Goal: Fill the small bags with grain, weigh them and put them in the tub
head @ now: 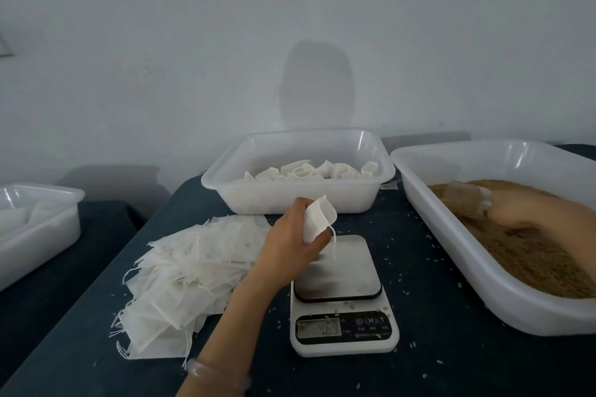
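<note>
We see the left hand (295, 235) raised over the scale (342, 300), wrist bent, fingers curled round an empty small bag (317, 219) (its string dangling). The right hand (519, 209), blurred, reaches into the grain (532, 261), gripping a second bag (464, 200). The tub (290, 200) sits just behind the scale.

A pale translucent bangle (216, 374), smooth and rounded, rings the wrist behind the person's left hand (290, 237). Both forearms show bare up to the frame's lower and right edges. The right hand (516, 211) is blurred, so any finer detail on it cannot be made out.
</note>
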A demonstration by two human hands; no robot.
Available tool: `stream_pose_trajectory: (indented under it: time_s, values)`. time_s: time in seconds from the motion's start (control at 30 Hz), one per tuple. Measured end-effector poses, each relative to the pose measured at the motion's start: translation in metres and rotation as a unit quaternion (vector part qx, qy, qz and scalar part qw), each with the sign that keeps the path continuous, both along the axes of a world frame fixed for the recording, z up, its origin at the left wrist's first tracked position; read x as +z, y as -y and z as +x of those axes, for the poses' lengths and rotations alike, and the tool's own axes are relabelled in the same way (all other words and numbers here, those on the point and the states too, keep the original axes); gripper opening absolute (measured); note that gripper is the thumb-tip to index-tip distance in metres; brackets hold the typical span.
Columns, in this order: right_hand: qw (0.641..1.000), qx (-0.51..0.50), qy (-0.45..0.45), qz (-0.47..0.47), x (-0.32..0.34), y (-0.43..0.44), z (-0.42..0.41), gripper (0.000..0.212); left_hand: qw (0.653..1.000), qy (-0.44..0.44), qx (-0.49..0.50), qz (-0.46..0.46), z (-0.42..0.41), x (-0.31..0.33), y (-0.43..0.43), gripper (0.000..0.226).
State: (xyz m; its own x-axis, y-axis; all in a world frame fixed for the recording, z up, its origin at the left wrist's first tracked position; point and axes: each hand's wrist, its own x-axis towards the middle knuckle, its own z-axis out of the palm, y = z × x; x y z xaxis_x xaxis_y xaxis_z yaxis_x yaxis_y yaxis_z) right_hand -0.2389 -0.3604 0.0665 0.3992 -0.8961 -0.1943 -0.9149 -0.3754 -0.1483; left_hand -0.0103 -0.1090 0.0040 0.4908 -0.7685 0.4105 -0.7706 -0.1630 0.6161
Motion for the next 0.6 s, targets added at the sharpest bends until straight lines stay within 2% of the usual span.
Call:
stream_pose_trajectory:
  time_s: [0.07, 0.17, 0.3, 0.4, 0.53, 0.6]
  values:
    - [0.997, -0.012, -0.07, -0.008, -0.005, -0.001, -0.001, 0.039, 1.0, 0.003, 0.002, 0.0, 0.001, 0.0, 0.0, 0.037]
    - [0.994, 0.002, -0.104, 0.021, -0.01, -0.004, 0.0, 0.051, 1.0, 0.013, 0.002, 0.004, 0.0, -0.002, 0.0, 0.036]
    - [0.993, 0.023, 0.028, 0.111, -0.005, -0.015, 0.005, 0.047, 1.0, 0.015, -0.005, 0.001, -0.002, -0.002, 0.001, 0.036]
    - [0.993, 0.031, 0.038, 0.108, 0.0, -0.006, 0.005, 0.039, 1.0, 0.005, -0.004, 0.002, -0.002, 0.0, 0.001, 0.036]
    - [0.995, 0.017, 0.034, 0.096, 0.007, 0.005, -0.005, 0.045, 1.0, -0.004, -0.002, 0.003, -0.003, 0.002, 0.0, 0.036]
    - [0.989, -0.009, 0.093, 0.114, 0.004, 0.013, -0.011, 0.037, 1.0, -0.001, -0.002, 0.004, -0.003, 0.001, 0.0, 0.035]
